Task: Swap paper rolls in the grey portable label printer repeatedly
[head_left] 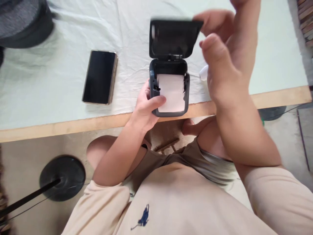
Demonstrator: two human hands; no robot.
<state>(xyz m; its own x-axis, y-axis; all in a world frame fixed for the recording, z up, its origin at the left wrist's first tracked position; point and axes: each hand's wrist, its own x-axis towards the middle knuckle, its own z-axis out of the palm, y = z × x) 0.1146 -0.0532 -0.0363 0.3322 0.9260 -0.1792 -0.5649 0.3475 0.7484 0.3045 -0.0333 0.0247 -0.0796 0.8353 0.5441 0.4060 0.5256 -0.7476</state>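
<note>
At the near edge of the table (36, 129), the left hand (144, 107) is wrapping around a small dark plastic printer (169, 88) holding a white paper roll (172, 91). The right hand (225, 62) is loosely curled, fingertips touching the raised lid (173, 37), gripping nothing firmly. The boxy printer is overhanging the edge; a slipping grip could be dropping it, or the closing lid pinching the paper. A glossy phone (99, 76) is lying left on wrinkled cloth.

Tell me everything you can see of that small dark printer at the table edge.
The small dark grey plastic box printer sits at the table's near edge on the white cloth. Its hinged lid stands open, tilted back, showing a white paper roll seated inside. The left hand grips its left side, thumb lying over the front corner. The right hand is raised at the lid's right corner, blurred.
</note>
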